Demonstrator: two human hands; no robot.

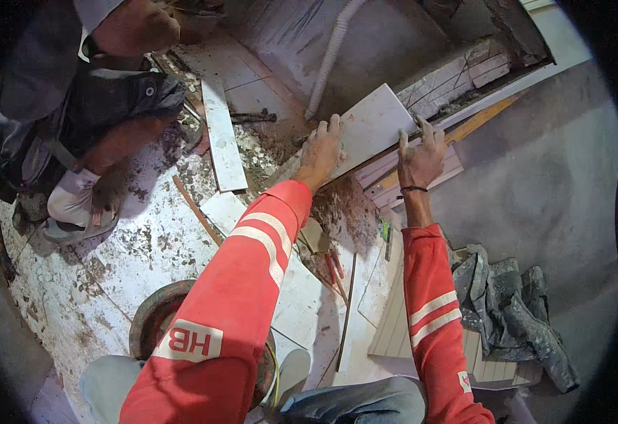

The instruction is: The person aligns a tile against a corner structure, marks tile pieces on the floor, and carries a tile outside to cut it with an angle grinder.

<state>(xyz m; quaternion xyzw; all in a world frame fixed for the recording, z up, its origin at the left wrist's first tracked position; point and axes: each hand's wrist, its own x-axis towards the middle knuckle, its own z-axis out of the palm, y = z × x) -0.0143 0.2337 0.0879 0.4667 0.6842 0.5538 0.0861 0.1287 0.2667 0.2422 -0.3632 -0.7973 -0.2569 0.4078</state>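
My left hand (pixel 320 152) and my right hand (pixel 422 159) are on a white rectangular tile (pixel 371 120), fingers curled over it, the right at its right end. The tile lies at a slant along a rough ledge (pixel 485 67) beneath a grey recess. Just below my right hand a yellow straight bar (pixel 464 131) crosses pale pinkish strips (pixel 442 161). A corrugated white hose (pixel 326 63) hangs above my left hand. A narrow white tile strip (pixel 221 141) lies to the left amid rubble. The underside of the held tile is hidden.
A co-worker's bent leg (pixel 118 141) is at upper left. Tile pieces (pixel 302 283), red-handled pliers (pixel 333 265) and debris cover the floor. A round rubber bucket (pixel 150 318) sits below my left arm. Grey crumpled cloth (pixel 507 304) lies on beige boards (pixel 390 325) at right, beside a grey wall.
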